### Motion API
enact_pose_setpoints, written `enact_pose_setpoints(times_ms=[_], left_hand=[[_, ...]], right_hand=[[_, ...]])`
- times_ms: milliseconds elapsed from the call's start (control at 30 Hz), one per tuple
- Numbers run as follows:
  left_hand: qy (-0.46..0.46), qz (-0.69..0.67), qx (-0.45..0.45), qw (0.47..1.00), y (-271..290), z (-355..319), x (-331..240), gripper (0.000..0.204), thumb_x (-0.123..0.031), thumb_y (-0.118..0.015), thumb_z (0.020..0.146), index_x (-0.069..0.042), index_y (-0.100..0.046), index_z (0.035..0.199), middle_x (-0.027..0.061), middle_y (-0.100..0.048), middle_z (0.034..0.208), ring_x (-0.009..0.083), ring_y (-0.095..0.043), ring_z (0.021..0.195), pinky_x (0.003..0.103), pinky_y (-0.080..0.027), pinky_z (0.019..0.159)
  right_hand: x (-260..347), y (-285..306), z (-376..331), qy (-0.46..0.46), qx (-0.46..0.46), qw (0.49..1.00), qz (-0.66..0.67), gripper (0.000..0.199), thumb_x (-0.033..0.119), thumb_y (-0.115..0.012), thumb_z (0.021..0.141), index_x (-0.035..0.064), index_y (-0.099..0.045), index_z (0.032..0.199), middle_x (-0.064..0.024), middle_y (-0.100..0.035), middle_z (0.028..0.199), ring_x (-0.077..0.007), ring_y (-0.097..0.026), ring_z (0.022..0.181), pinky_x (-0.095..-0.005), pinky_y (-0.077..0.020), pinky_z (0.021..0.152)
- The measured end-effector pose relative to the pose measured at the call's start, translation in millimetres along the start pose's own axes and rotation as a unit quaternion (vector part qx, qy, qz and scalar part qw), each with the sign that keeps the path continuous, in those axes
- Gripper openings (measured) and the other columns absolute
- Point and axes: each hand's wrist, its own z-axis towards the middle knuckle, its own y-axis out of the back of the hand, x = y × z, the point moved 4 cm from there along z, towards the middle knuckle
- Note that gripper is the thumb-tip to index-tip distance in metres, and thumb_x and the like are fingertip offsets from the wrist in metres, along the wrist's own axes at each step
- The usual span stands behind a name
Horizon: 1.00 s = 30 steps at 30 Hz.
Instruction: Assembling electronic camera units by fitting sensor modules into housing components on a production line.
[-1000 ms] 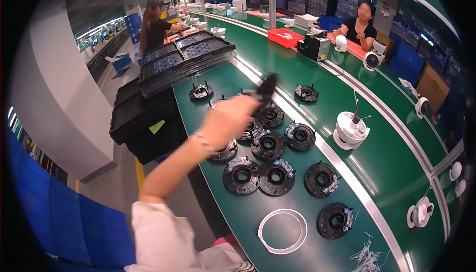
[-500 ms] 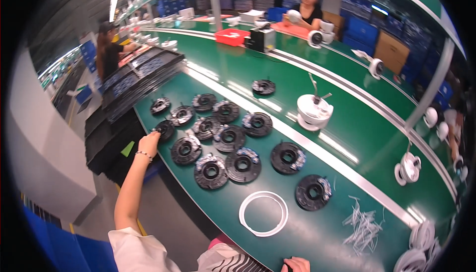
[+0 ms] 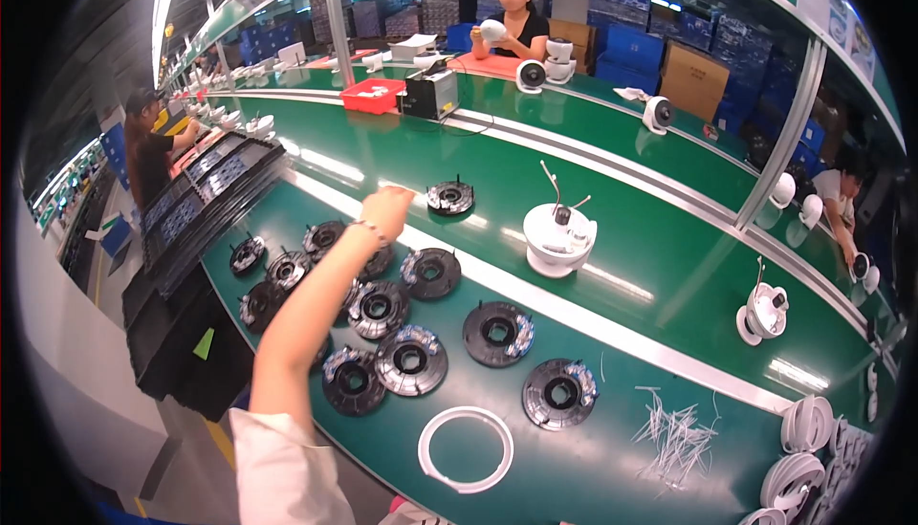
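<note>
My left hand (image 3: 387, 211) reaches over the white rail, its arm crossing above several black round discs. Its fingertips point at a black disc with upright pegs (image 3: 450, 197) on the green belt and stop just short of it or at its edge; I cannot tell if they touch. The fingers are largely hidden behind the back of the hand. Under and beside the arm lie black discs with small circuit boards, such as this one (image 3: 411, 360) and this one (image 3: 499, 333). A white ring (image 3: 466, 449) lies near the front edge. My right hand is out of view.
On the belt stand white round housings with wires, one nearer (image 3: 560, 243) and one farther right (image 3: 765, 313). Thin white strips (image 3: 675, 441) lie in a heap at right, beside stacked white rings (image 3: 806, 425). Black trays (image 3: 206, 190) are piled at left. Co-workers sit across and along the line.
My left hand has left the disc at the table's left edge and moved right and away, over the rail toward the belt. My right hand has dropped out of view.
</note>
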Motion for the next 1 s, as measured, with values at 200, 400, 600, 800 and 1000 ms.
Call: enact_pose_setpoints(times_ms=[200, 400, 600, 800, 1000], left_hand=[[0.053, 0.029, 0.157, 0.986, -97.4, 66.6, -28.0, 0.029, -0.007, -0.055, 0.067, -0.011, -0.056, 0.096, 0.0099, -0.05, 0.106, 0.0272, -0.045, 0.104, 0.037, -0.044, 0.083], [0.014, -0.024, 0.156, 0.987, -128.2, 100.0, -56.9, 0.016, -0.011, -0.057, 0.069, -0.004, -0.061, 0.083, 0.0148, -0.058, 0.091, 0.0275, -0.055, 0.089, 0.036, -0.046, 0.077], [-0.027, -0.038, 0.104, 0.993, -122.6, 63.5, -31.1, 0.021, -0.013, -0.066, 0.065, -0.002, -0.059, 0.081, 0.0104, -0.056, 0.084, 0.0268, -0.052, 0.09, 0.035, -0.045, 0.077], [0.03, -0.071, 0.043, 0.996, -68.8, 20.0, 38.5, 0.02, -0.013, -0.066, 0.064, -0.002, -0.056, 0.077, 0.0133, -0.055, 0.082, 0.0307, -0.051, 0.086, 0.038, -0.043, 0.075], [0.128, 0.019, 0.065, 0.989, -27.7, -31.7, 119.3, 0.015, -0.011, -0.061, 0.067, 0.001, -0.057, 0.075, 0.0184, -0.056, 0.08, 0.0337, -0.055, 0.079, 0.04, -0.046, 0.071]], right_hand=[[-3.6, -7.3, -1.7, -0.067, -0.017, 0.996, -0.061, 0.021, -0.004, -0.053, 0.067, -0.0017, -0.056, 0.087, -0.0138, -0.058, 0.078, -0.0308, -0.056, 0.075, -0.0369, -0.0462, 0.068], [-4.9, -7.2, -1.8, -0.136, 0.005, 0.988, -0.075, 0.022, -0.006, -0.053, 0.07, -0.0016, -0.055, 0.091, -0.0197, -0.053, 0.088, -0.0309, -0.055, 0.078, -0.0346, -0.0459, 0.071], [-9.9, -14.5, 2.7, -0.109, 0.042, 0.991, -0.058, 0.02, -0.005, -0.054, 0.07, -0.0024, -0.054, 0.089, -0.0198, -0.054, 0.086, -0.0314, -0.054, 0.077, -0.0349, -0.0462, 0.07], [-0.7, -16.4, 2.1, -0.103, 0.042, 0.992, -0.067, 0.019, -0.007, -0.053, 0.069, -0.0038, -0.054, 0.088, -0.0187, -0.056, 0.08, -0.0305, -0.055, 0.075, -0.0344, -0.0467, 0.068], [-3.3, -21.4, 5.1, -0.083, 0.015, 0.991, -0.108, 0.019, -0.009, -0.053, 0.068, -0.0041, -0.054, 0.087, -0.0176, -0.056, 0.075, -0.0296, -0.055, 0.074, -0.0342, -0.047, 0.066]])
